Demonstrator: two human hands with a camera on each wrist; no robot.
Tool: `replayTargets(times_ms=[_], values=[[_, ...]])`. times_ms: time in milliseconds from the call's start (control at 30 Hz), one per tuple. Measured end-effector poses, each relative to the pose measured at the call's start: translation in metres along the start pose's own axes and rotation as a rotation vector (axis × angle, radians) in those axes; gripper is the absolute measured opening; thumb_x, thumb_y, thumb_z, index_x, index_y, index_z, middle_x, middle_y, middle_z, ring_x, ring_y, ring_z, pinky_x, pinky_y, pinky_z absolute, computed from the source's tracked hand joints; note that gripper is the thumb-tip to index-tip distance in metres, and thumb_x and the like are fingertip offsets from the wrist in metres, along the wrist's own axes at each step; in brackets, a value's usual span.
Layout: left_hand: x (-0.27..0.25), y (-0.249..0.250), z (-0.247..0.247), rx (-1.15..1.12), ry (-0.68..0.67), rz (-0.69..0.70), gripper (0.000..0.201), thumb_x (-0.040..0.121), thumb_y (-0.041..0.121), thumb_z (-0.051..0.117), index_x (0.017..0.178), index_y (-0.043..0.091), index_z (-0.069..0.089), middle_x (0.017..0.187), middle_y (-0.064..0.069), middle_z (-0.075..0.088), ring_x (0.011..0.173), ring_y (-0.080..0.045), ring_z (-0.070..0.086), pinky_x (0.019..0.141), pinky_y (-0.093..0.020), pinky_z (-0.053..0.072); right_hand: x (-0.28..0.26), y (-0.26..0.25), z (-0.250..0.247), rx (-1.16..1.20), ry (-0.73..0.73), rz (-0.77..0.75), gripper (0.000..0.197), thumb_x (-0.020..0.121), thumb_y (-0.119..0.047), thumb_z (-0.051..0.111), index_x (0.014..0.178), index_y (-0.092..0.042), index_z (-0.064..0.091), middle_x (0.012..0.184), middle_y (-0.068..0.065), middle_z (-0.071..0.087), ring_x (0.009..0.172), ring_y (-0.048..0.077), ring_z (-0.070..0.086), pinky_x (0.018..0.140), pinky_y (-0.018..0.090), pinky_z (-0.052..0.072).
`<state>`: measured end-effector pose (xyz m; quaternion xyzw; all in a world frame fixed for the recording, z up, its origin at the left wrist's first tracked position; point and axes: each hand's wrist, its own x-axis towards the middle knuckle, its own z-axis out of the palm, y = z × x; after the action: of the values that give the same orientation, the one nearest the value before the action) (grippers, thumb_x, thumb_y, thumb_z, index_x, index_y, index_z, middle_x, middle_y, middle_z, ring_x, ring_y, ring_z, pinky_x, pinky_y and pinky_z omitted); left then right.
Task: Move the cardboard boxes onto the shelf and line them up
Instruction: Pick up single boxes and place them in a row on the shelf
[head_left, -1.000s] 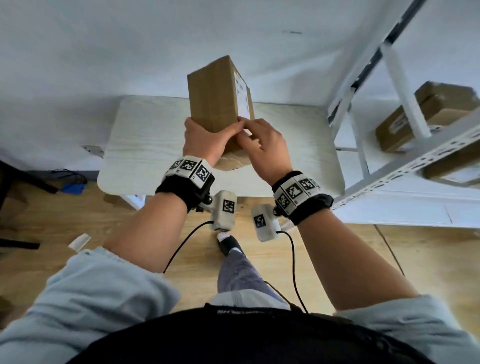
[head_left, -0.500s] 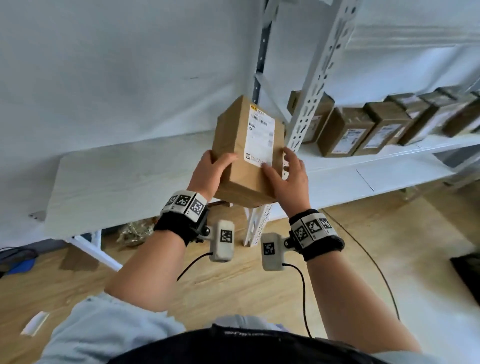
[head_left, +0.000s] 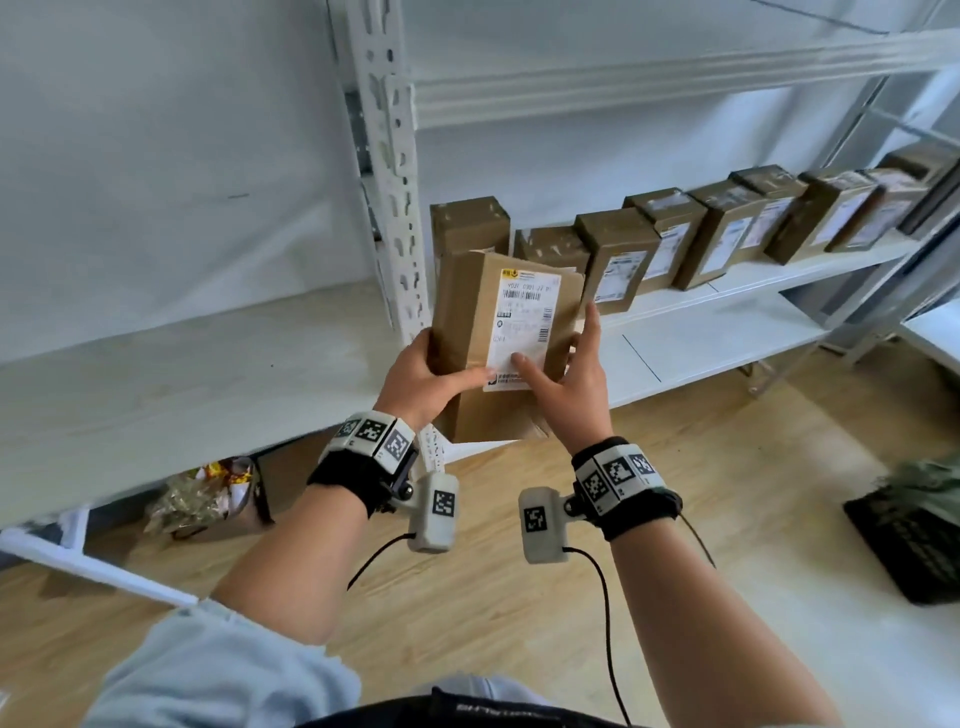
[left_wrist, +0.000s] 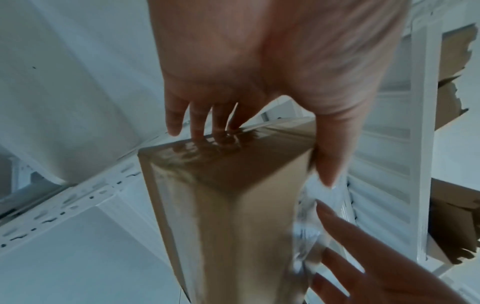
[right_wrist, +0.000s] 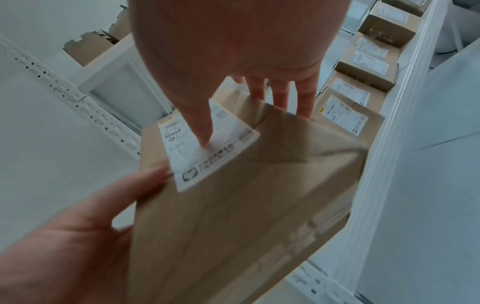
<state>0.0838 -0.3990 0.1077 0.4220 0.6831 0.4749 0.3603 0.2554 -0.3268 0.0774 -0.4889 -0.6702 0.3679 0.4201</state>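
Note:
I hold a brown cardboard box (head_left: 467, 332) upright in both hands; its white shipping label faces me. My left hand (head_left: 431, 376) grips its left side with the thumb across the front. My right hand (head_left: 571, 364) has its thumb on the label and its fingers along the right side. The box hangs in front of the left end of the white shelf (head_left: 727, 332), beside the perforated post (head_left: 389, 171). Several labelled boxes (head_left: 618, 260) stand in a row on that shelf. In the right wrist view my thumb (right_wrist: 200, 123) presses the label on the box (right_wrist: 246, 195).
A pale wooden table (head_left: 156, 384) stands left of the post, with a bag of packets (head_left: 202, 493) on the floor under it. A dark crate (head_left: 914, 535) sits on the floor at the right. An upper shelf beam (head_left: 675, 78) runs overhead.
I have lifted the box off the table and carried it right, turning toward the shelf. It now hangs past the post, at the left end of the row of boxes.

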Motion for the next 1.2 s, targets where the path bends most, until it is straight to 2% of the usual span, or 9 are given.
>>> replayTargets(times_ms=[133, 267, 367, 600, 733, 800, 900, 1067, 1200], values=[[0.016, 0.026, 0.037, 0.123, 0.047, 0.087, 0.111, 0.068, 0.016, 0.091, 0.153, 0.033, 0.021, 0.132, 0.015, 0.051, 0.113, -0.003, 0.049, 0.095, -0.024, 0.043, 0.027, 0.014, -0.038, -0.089, -0.052, -0.117, 0.118, 0.077, -0.029, 0.082, 0.158, -0.028, -0.004, 0.127, 0.007, 0.062, 0.100, 0.022, 0.063, 0.085, 0.039, 0.054], [0.042, 0.041, 0.054, 0.108, 0.093, 0.121, 0.123, 0.064, 0.014, 0.093, 0.156, 0.033, 0.014, 0.140, 0.007, 0.051, 0.120, -0.007, 0.051, 0.103, -0.029, 0.044, 0.060, 0.025, -0.043, -0.137, -0.074, -0.150, 0.122, 0.074, -0.023, 0.084, 0.159, -0.026, -0.004, 0.145, 0.008, 0.052, 0.110, 0.026, 0.060, 0.090, 0.041, 0.053], [0.073, 0.050, 0.055, 0.066, 0.121, 0.132, 0.114, 0.059, 0.027, 0.096, 0.149, 0.032, 0.026, 0.138, 0.009, 0.055, 0.124, -0.011, 0.055, 0.107, -0.039, 0.046, 0.085, 0.036, -0.033, -0.122, -0.071, -0.138, 0.126, 0.072, -0.021, 0.085, 0.157, -0.032, -0.007, 0.139, 0.010, 0.056, 0.110, 0.028, 0.062, 0.089, 0.047, 0.055], [0.163, 0.050, 0.052, 0.113, 0.175, 0.136, 0.141, 0.029, 0.073, 0.091, 0.148, 0.037, 0.023, 0.145, 0.003, 0.047, 0.131, -0.016, 0.051, 0.110, -0.047, 0.044, 0.152, 0.048, 0.000, -0.106, -0.085, -0.105, 0.109, 0.072, -0.021, 0.085, 0.152, -0.023, 0.012, 0.123, 0.011, 0.064, 0.103, 0.030, 0.065, 0.090, 0.048, 0.055], [0.194, 0.049, 0.053, 0.089, 0.218, 0.158, 0.136, 0.047, 0.054, 0.095, 0.154, 0.033, 0.014, 0.149, -0.001, 0.035, 0.131, -0.010, 0.041, 0.117, -0.034, 0.031, 0.192, 0.051, 0.020, -0.117, -0.117, -0.103, 0.089, 0.078, -0.021, 0.081, 0.145, -0.013, 0.023, 0.115, 0.011, 0.066, 0.099, 0.029, 0.067, 0.085, 0.048, 0.056], [0.203, 0.044, 0.056, 0.111, 0.233, 0.198, 0.129, 0.059, 0.045, 0.093, 0.157, 0.034, 0.011, 0.149, -0.003, 0.029, 0.128, -0.005, 0.035, 0.110, -0.024, 0.026, 0.209, 0.052, 0.028, -0.125, -0.125, -0.107, 0.081, 0.079, -0.019, 0.080, 0.141, -0.007, 0.029, 0.107, 0.011, 0.067, 0.093, 0.030, 0.067, 0.081, 0.047, 0.056], [0.214, 0.033, 0.058, 0.112, 0.294, 0.197, 0.098, 0.074, 0.046, 0.083, 0.153, 0.029, 0.029, 0.149, -0.001, 0.031, 0.130, -0.006, 0.036, 0.108, -0.020, 0.026, 0.225, 0.058, 0.045, -0.130, -0.141, -0.112, 0.079, 0.077, -0.019, 0.082, 0.138, -0.006, 0.032, 0.102, 0.008, 0.066, 0.089, 0.031, 0.067, 0.078, 0.047, 0.056], [0.235, 0.014, 0.055, 0.242, 0.483, 0.109, 0.053, 0.096, 0.040, 0.062, 0.144, 0.022, 0.047, 0.149, -0.007, 0.038, 0.134, -0.018, 0.041, 0.107, -0.022, 0.029, 0.238, 0.070, 0.075, -0.137, -0.258, -0.142, 0.076, 0.078, -0.020, 0.083, 0.136, -0.005, 0.036, 0.099, 0.003, 0.064, 0.089, 0.026, 0.065, 0.077, 0.040, 0.055], [0.251, 0.006, 0.054, 0.729, 0.483, -0.028, 0.053, 0.097, 0.037, 0.059, 0.146, 0.026, 0.043, 0.167, -0.003, 0.005, 0.153, -0.024, 0.006, 0.123, -0.046, 0.011, 0.246, 0.072, 0.085, -0.216, -0.423, -0.207, 0.069, 0.085, -0.021, 0.076, 0.139, -0.003, 0.038, 0.113, 0.014, 0.067, 0.096, 0.030, 0.065, 0.078, 0.030, 0.050]])
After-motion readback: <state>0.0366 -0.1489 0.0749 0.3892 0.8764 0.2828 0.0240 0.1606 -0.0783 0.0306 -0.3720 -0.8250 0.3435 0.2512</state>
